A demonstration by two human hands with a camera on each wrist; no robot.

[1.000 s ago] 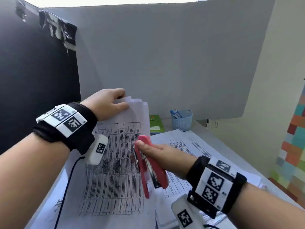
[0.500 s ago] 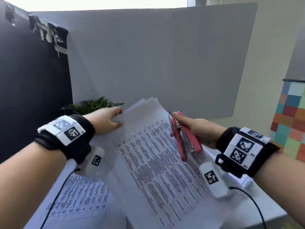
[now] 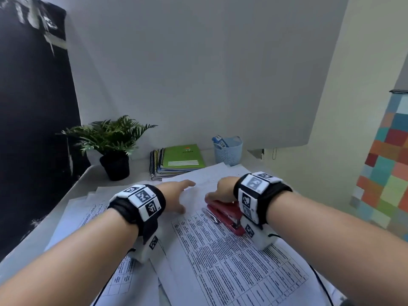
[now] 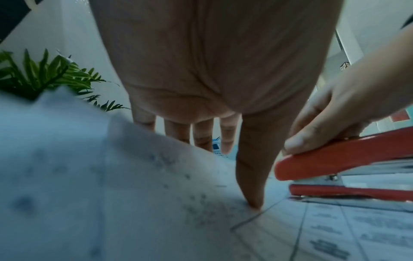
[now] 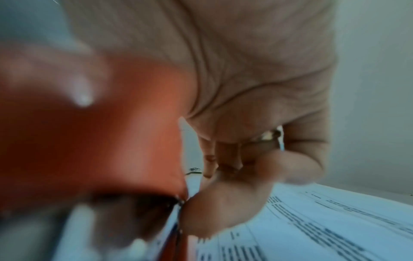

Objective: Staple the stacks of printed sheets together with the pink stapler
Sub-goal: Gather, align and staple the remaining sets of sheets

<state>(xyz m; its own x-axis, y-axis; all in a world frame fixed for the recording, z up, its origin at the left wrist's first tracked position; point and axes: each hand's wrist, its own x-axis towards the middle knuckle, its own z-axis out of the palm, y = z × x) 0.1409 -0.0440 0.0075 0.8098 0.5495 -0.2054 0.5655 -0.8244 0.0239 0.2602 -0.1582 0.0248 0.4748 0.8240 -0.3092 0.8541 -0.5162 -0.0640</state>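
A stack of printed sheets lies flat on the table in front of me. My left hand rests on its upper part with straight fingers, and its thumb presses the paper. Just to the right, my right hand grips the top of the pink stapler. The left wrist view shows the stapler with its base on the printed sheet and its jaws slightly apart. In the right wrist view the stapler is a red blur beside my thumb. Whether paper sits between the jaws, I cannot tell.
More printed sheets spread to the left. At the back stand a potted fern, spiral notebooks and a small blue basket. A grey partition closes the back, a black panel the left.
The stack, held up in the air before, now lies flat on the table. My left hand went from holding its edge to pressing it. The stapler came down onto the sheets.
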